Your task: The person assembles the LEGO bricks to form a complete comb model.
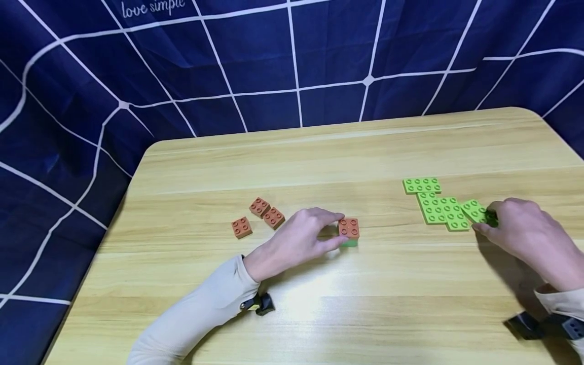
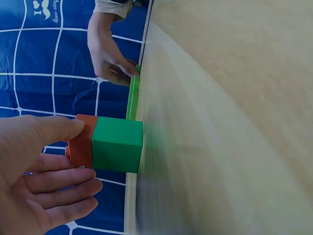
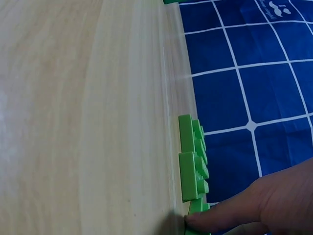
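Observation:
My left hand (image 1: 301,238) pinches a small orange-red brick (image 1: 349,227) between thumb and forefinger, the other fingers loosely extended. That brick sits on top of a taller dark green block (image 2: 117,144), which stands upright on the table. Over on the right, my right hand (image 1: 524,233) grips the right end of a light green flat brick (image 1: 472,209); its fingers and shadow hide part of that piece. Just left of it lie several more light green flat bricks (image 1: 438,209), edge to edge with studs up. In the right wrist view the thumb (image 3: 230,213) presses against the brick.
Three loose orange-red bricks (image 1: 260,207) lie left of my left hand, studs up. The wooden table (image 1: 274,167) ends at a dark blue cloth with white lines (image 1: 260,61) behind and to the left. Each wrist carries a black strap mount (image 1: 263,304).

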A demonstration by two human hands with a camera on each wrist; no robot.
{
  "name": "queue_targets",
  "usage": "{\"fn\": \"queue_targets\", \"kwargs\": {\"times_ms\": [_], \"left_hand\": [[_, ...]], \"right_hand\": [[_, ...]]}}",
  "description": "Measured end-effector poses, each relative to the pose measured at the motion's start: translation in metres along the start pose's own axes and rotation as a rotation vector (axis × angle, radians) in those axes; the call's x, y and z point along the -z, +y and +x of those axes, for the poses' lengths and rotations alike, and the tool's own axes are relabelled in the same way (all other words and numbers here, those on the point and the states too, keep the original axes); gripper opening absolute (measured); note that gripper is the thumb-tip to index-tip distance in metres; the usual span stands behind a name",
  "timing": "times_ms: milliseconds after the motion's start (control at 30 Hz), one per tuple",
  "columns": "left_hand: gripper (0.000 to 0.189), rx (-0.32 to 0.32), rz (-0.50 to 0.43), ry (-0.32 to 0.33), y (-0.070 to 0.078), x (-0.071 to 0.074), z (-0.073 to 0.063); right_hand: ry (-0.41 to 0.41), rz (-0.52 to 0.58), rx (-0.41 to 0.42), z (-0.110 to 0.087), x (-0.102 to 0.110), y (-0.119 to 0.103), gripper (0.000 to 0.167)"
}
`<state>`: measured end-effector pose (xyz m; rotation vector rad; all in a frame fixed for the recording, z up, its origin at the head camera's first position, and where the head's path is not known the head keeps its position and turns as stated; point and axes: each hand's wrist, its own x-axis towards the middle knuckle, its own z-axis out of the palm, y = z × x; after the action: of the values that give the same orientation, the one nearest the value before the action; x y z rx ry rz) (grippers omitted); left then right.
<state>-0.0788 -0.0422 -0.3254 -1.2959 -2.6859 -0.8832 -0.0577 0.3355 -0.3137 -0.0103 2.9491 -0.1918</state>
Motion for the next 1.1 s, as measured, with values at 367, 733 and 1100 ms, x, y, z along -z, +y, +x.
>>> {"fn": "queue_targets", "kwargs": {"times_ms": [367, 733, 1100], "left_hand": [[0.041, -0.001, -0.012, 0.004, -0.001, -0.001, 0.0], [0.042, -0.01, -0.019, 0.0, -0.001, 0.0, 0.0], [0.041, -0.014, -0.03, -0.001, -0.001, 0.0, 0.0]], "right_hand": [[0.026, 0.026, -0.03, -0.003, 0.001, -0.001, 0.031], [0.097, 0.04, -0.036, -0.01, 0.006, -0.006, 0.032], [0.257, 0.023, 0.102, -0.008, 0.011, -0.023, 0.024]]}}
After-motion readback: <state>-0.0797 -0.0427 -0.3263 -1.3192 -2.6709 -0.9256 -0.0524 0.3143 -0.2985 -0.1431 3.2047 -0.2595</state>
